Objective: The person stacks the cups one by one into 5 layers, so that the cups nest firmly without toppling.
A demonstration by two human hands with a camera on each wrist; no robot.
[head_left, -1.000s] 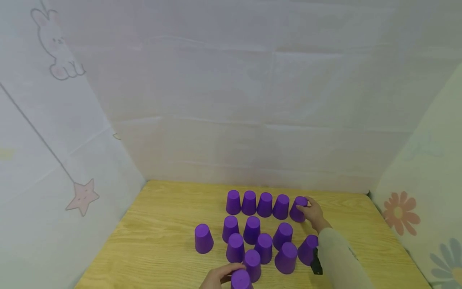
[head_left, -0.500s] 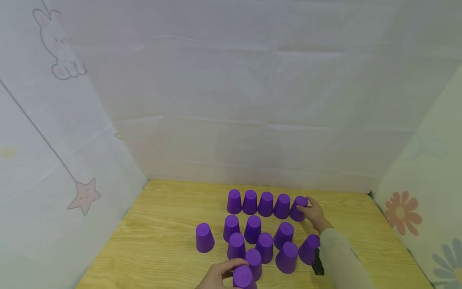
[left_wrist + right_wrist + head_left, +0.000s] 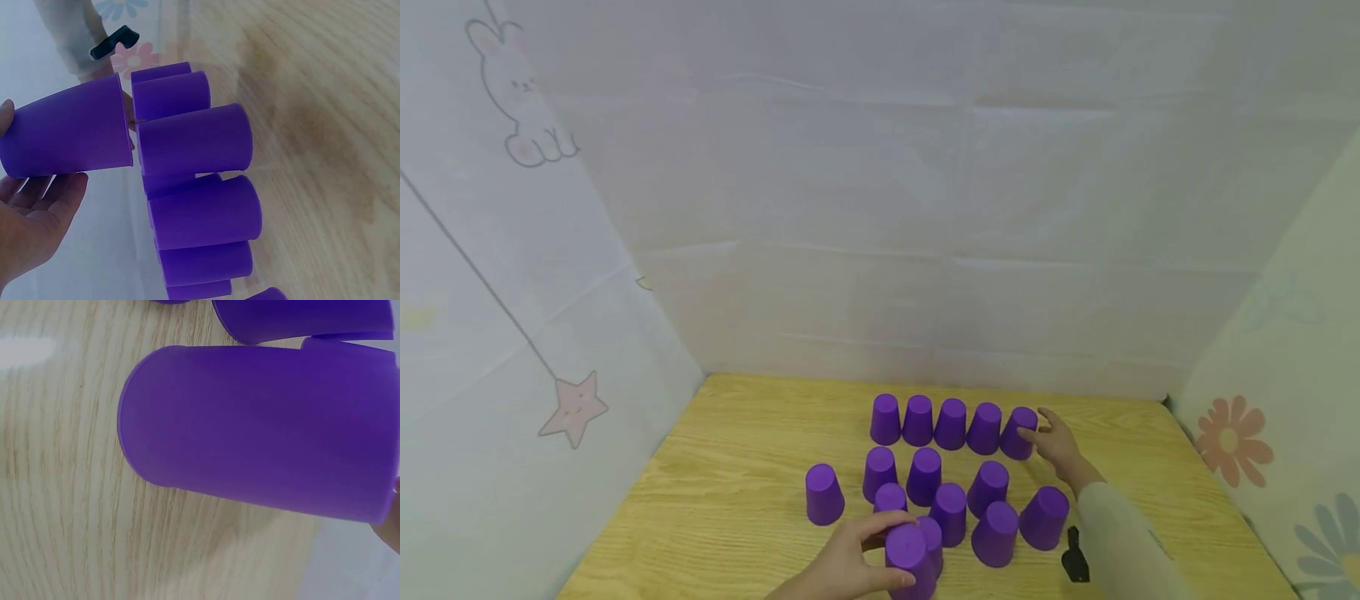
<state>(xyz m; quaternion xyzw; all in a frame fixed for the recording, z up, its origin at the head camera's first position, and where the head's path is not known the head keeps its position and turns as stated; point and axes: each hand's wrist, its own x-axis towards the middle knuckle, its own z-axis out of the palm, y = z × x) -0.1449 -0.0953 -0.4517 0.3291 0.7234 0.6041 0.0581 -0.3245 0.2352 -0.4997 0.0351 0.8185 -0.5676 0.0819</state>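
Note:
My left hand point(image 3: 850, 558) grips an upside-down purple cup point(image 3: 912, 560) near the table's front edge, thumb on one side and fingers on the other. In the left wrist view this held cup point(image 3: 69, 128) hangs in the air, its rim close to the bases of standing cups. At the right end of the back row my right hand point(image 3: 1058, 450) is beside another upside-down purple cup point(image 3: 1019, 433). Its thumb touches or nearly touches that cup, while the index finger stands off to the right. The right wrist view shows this cup point(image 3: 262, 431) large, with just a bit of hand at the edge.
Five-wide back row aside, several more upside-down purple cups stand in front, including a cup point(image 3: 951, 514) in the middle and a lone cup point(image 3: 824, 495) at left. A black piece point(image 3: 1075, 557) shows by the right sleeve point(image 3: 1127, 542). White printed cloth point(image 3: 925, 317) surrounds the wooden table point(image 3: 715, 483).
My left hand has moved up and forward in the view with its cup. My right hand's fingers have drawn slightly rightward off the end cup, which stays in the back row.

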